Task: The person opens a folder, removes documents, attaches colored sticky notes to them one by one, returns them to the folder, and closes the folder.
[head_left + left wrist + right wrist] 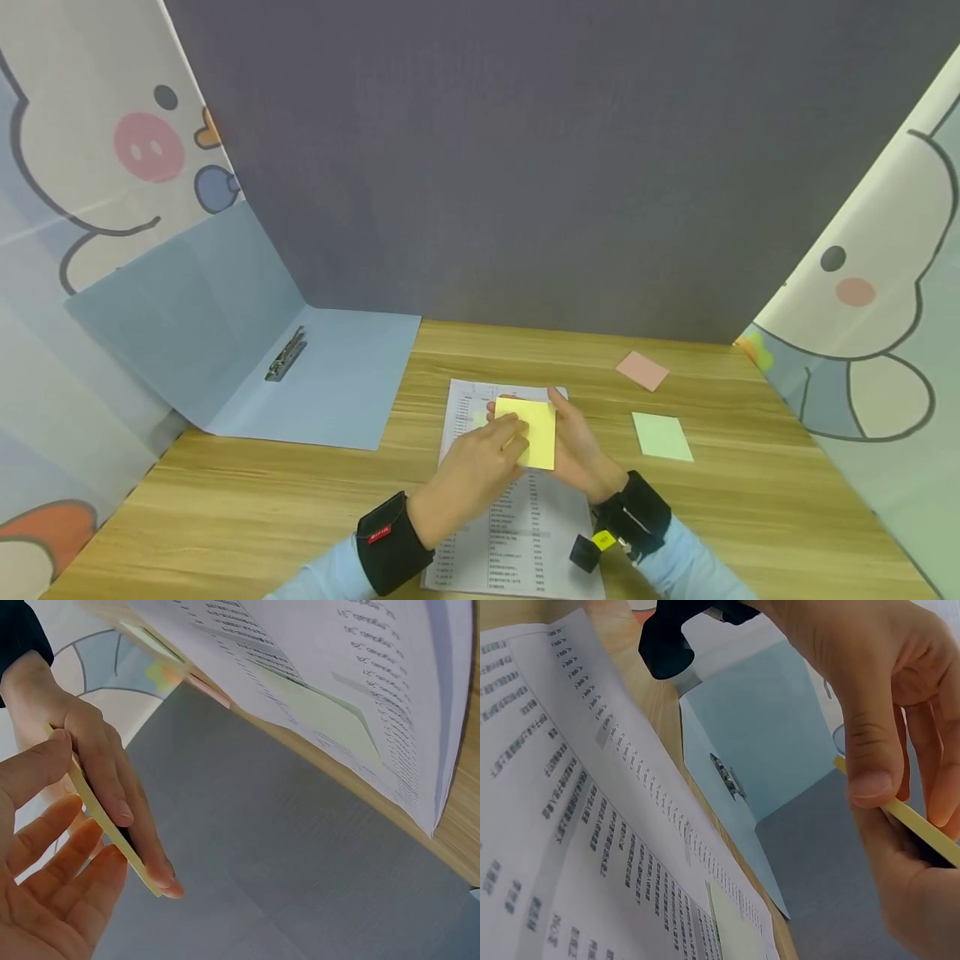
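Both hands hold a yellow sticky-note pad [534, 429] just above the printed sheet [517, 533]: right hand [581, 454] cradles its far side, left hand [472, 475] pinches its near edge.

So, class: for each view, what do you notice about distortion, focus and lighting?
Head view: wide-angle bend curves the side panels; even light; yellow sticky pad sharp. Left wrist view: tilted; printed sheet legible, near left hand soft. Right wrist view: right hand looms large, soft; blue folder evenly lit.
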The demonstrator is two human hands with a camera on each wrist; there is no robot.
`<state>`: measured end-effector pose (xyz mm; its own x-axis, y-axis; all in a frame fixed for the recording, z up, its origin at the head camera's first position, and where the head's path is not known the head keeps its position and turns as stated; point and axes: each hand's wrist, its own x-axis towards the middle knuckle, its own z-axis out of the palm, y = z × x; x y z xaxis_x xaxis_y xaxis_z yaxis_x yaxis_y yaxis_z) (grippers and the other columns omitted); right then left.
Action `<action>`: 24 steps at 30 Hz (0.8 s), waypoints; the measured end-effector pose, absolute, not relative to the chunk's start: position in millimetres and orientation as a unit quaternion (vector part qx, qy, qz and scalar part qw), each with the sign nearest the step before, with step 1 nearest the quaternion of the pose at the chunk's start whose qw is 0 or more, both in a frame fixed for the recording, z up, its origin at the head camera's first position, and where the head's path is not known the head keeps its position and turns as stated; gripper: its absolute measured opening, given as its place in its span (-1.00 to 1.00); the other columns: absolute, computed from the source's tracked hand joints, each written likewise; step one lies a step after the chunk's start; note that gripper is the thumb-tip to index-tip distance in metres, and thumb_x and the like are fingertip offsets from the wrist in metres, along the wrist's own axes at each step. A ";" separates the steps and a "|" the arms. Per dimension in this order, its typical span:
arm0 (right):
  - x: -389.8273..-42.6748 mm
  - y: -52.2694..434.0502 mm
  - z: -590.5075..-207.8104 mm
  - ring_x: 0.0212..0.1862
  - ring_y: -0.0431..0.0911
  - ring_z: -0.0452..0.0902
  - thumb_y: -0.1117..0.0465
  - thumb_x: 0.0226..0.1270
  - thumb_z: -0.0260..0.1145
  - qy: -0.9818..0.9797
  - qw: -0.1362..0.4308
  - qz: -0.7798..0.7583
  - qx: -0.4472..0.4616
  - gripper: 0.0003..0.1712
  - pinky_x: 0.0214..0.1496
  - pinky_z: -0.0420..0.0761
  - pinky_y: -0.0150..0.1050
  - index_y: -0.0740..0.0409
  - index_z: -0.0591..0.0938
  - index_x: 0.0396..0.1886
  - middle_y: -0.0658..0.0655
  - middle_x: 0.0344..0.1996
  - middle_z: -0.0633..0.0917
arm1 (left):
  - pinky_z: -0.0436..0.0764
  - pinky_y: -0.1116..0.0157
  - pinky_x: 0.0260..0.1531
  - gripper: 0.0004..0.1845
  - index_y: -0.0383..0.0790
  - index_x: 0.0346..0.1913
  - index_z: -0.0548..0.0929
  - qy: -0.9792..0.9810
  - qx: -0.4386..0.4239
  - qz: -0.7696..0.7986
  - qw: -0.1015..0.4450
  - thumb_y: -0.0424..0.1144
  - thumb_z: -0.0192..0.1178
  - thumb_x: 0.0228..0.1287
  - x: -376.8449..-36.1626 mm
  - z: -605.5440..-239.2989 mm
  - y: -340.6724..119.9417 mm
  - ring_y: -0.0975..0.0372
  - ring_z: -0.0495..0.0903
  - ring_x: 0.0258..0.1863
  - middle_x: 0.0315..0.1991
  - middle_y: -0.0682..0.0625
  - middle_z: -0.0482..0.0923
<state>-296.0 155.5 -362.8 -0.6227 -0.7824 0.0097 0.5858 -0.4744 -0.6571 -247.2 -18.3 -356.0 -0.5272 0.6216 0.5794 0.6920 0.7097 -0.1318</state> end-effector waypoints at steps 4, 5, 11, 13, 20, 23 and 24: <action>-296.1 156.8 -363.1 0.27 -0.09 0.31 -0.35 0.35 -0.34 0.320 0.401 -0.842 -0.167 -0.02 0.33 0.26 -0.20 0.29 -0.32 0.41 0.12 0.24 0.37 | 0.57 0.43 -0.13 -0.68 -0.14 -0.27 0.67 -0.872 -0.375 -0.059 0.309 -0.12 0.45 -0.15 -246.6 -354.9 -18.3 0.21 0.56 0.01 -0.08 0.02 0.58; -296.5 157.0 -363.7 0.28 -0.08 0.29 -0.36 0.35 -0.35 0.315 0.402 -0.842 -0.173 -0.02 0.33 0.25 -0.19 0.29 -0.32 0.41 0.13 0.25 0.36 | 0.57 0.43 -0.14 -0.68 -0.14 -0.27 0.67 -0.873 -0.374 -0.060 0.308 -0.13 0.45 -0.15 -246.4 -354.3 -18.4 0.21 0.57 0.00 -0.08 0.02 0.58; -299.5 156.9 -368.2 0.36 -0.02 0.16 -0.36 0.34 -0.34 0.272 0.425 -0.841 -0.197 -0.02 0.37 0.16 -0.12 0.29 -0.25 0.42 0.19 0.33 0.26 | 0.59 0.45 -0.21 -0.72 -0.15 -0.28 0.68 -0.880 -0.371 -0.065 0.290 -0.16 0.43 -0.11 -246.2 -352.3 -18.6 0.23 0.59 -0.04 -0.09 0.02 0.58; -299.7 157.1 -368.8 0.37 -0.03 0.15 -0.36 0.34 -0.33 0.269 0.427 -0.841 -0.196 -0.02 0.37 0.15 -0.12 0.28 -0.26 0.42 0.19 0.34 0.25 | 0.59 0.47 -0.25 -0.77 -0.16 -0.30 0.68 -0.879 -0.371 -0.067 0.291 -0.20 0.41 -0.08 -246.5 -352.4 -18.1 0.25 0.60 -0.08 -0.11 0.02 0.59; -298.8 157.6 -369.9 0.32 -0.06 0.22 -0.35 0.35 -0.35 0.272 0.425 -0.844 -0.182 -0.05 0.35 0.19 -0.19 0.25 -0.28 0.43 0.16 0.30 0.29 | 0.56 0.55 -0.43 -0.95 -0.19 -0.38 0.68 -0.866 -0.379 -0.089 0.312 -0.38 0.29 0.06 -248.6 -352.7 -16.8 0.35 0.62 -0.38 -0.32 0.05 0.60; -298.4 157.0 -371.6 0.33 -0.05 0.21 -0.35 0.35 -0.34 0.261 0.437 -0.842 -0.182 -0.05 0.37 0.17 -0.18 0.25 -0.26 0.43 0.16 0.32 0.27 | 0.53 0.58 -0.52 -0.96 -0.20 -0.41 0.64 -0.868 -0.376 -0.088 0.312 -0.40 0.25 0.09 -250.2 -351.2 -17.9 0.37 0.60 -0.49 -0.40 0.06 0.60; -298.1 157.2 -372.6 0.33 -0.05 0.21 -0.35 0.36 -0.35 0.256 0.440 -0.841 -0.185 -0.05 0.37 0.17 -0.18 0.26 -0.24 0.43 0.17 0.32 0.28 | 0.52 0.58 -0.53 -0.97 -0.20 -0.40 0.64 -0.871 -0.372 -0.094 0.306 -0.39 0.24 0.11 -250.8 -350.4 -18.7 0.38 0.59 -0.52 -0.41 0.06 0.60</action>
<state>-298.1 157.2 -372.6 -0.5454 -0.8339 0.0849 0.6447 -0.4821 -0.5933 -250.8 -18.7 -350.4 -0.5360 0.5908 0.6030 0.7062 0.7052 -0.0633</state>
